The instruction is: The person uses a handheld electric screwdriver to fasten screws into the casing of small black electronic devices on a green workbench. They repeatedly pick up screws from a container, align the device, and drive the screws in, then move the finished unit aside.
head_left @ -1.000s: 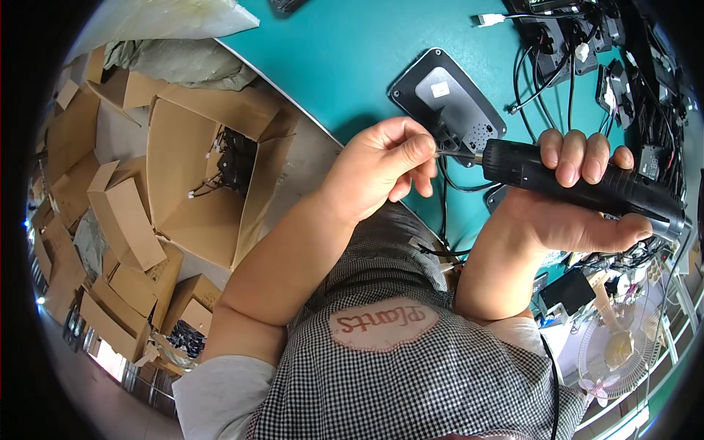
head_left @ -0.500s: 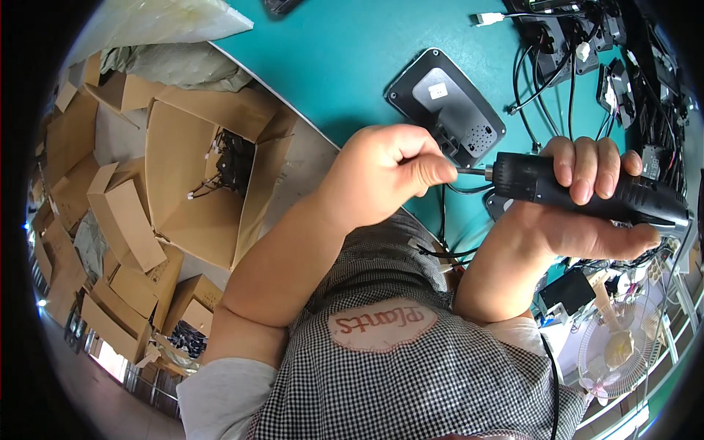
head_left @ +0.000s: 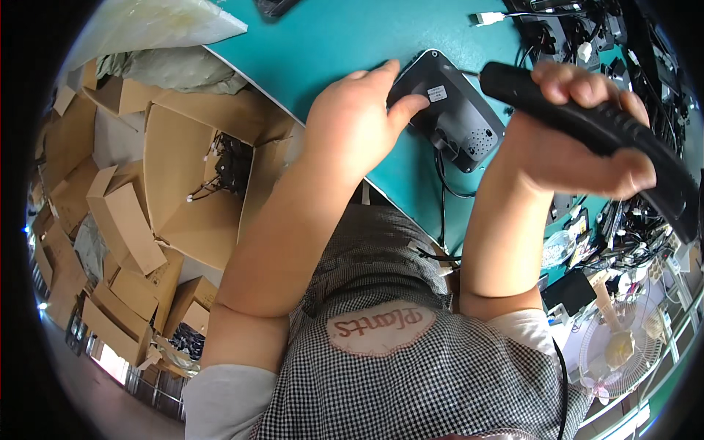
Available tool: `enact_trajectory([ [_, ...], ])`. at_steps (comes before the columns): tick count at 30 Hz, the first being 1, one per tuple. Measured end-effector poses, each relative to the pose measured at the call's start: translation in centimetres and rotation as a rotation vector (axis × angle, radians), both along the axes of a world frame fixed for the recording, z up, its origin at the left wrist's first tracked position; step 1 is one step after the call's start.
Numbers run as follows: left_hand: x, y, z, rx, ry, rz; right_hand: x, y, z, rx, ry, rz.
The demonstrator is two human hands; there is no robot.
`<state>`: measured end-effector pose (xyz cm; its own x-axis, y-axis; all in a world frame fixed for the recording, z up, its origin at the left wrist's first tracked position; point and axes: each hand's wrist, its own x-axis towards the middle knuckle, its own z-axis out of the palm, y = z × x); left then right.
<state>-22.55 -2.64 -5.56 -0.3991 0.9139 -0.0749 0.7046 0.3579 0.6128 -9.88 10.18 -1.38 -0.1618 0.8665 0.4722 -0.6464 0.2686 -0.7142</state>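
Note:
My right hand (head_left: 579, 132) is wrapped round a black electric screwdriver (head_left: 513, 86), slightly blurred. Its thin bit points left, with the tip over the upper right edge of a black plastic housing (head_left: 463, 114). The housing lies tilted on the table and has a white label, a patch of small holes and screw holes at its corners. My left hand (head_left: 356, 121) holds the housing's left edge, thumb on its face and index finger stretched along the rim. A black cable (head_left: 443, 198) runs from the housing's lower end toward the table's near edge.
The teal table (head_left: 323, 37) carries a heap of black parts and cables (head_left: 565, 37) at the right. An open cardboard box (head_left: 191, 183) with black cabled parts stands left, among other cartons. A fan (head_left: 620, 345) stands at lower right.
My left hand has let go of the screwdriver's bit and moved up-left onto the housing. The screwdriver, in my right hand, has swung up, its tip now over the housing's upper right edge.

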Motion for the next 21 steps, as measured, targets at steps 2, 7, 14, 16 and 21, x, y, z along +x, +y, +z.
enact_trajectory([
  [2,0.4,0.2,-0.3,-0.028,-0.039,0.008,-1.1,0.7,-1.1,0.033,-0.013,-0.067],
  [7,0.8,0.2,-0.6,-0.020,-0.061,0.030,-1.4,1.1,-2.6,-0.056,-0.091,-0.109],
  [14,0.8,0.2,-0.9,-0.003,-0.042,0.025,-1.5,1.2,-3.5,-0.113,-0.086,-0.081],
  [16,0.8,0.2,-0.7,-0.011,-0.050,0.031,-1.8,1.0,-3.5,-0.096,-0.090,-0.075],
  [21,1.3,0.7,-0.1,-0.070,-0.187,0.054,-2.6,0.7,-3.0,-0.024,-0.209,-0.168],
])
